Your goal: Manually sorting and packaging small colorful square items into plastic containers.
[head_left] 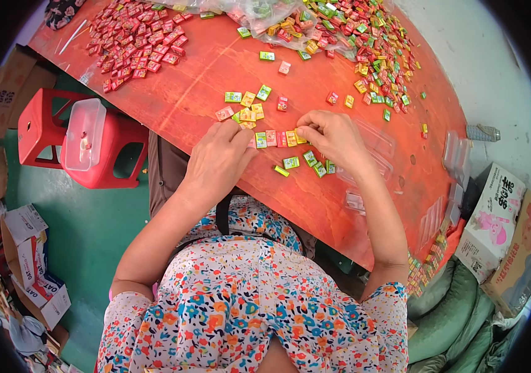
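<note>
A short row of small colourful boxes [270, 138], green, pink, red and yellow, lies side by side on the red table [197, 68]. My left hand [219, 154] is closed at the row's left end, its fingertips against the boxes there. At the right end my right hand [335, 138] pinches a yellow box [300, 136] between thumb and finger. Just beyond the row are loose yellow boxes [248, 114] and a green box [233, 97]. On the near side lie several green boxes [291, 163]. My fingers partly hide both row ends.
A heap of red boxes [138, 40] spreads at the far left, and a mixed heap [371, 56] beside a clear plastic bag [259, 15] at the far right. Clear plastic trays [374, 149] lie right of my hand. Red stools [101, 149] and cardboard boxes [489, 224] flank the table.
</note>
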Demonstrator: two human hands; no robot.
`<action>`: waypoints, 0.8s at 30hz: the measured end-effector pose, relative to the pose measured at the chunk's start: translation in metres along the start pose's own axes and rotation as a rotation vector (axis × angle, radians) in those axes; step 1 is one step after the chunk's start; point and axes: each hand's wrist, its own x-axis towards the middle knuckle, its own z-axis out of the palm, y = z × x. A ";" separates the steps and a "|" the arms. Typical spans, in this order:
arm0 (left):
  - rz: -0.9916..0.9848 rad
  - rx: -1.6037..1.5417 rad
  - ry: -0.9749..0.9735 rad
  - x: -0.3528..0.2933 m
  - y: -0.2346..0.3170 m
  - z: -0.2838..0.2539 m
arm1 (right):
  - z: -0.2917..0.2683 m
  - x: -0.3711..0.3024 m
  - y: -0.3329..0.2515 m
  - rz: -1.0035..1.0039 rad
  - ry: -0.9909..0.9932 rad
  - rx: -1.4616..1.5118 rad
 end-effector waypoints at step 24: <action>-0.066 -0.146 0.042 -0.007 -0.003 -0.003 | 0.018 0.021 -0.022 -0.666 0.262 -0.116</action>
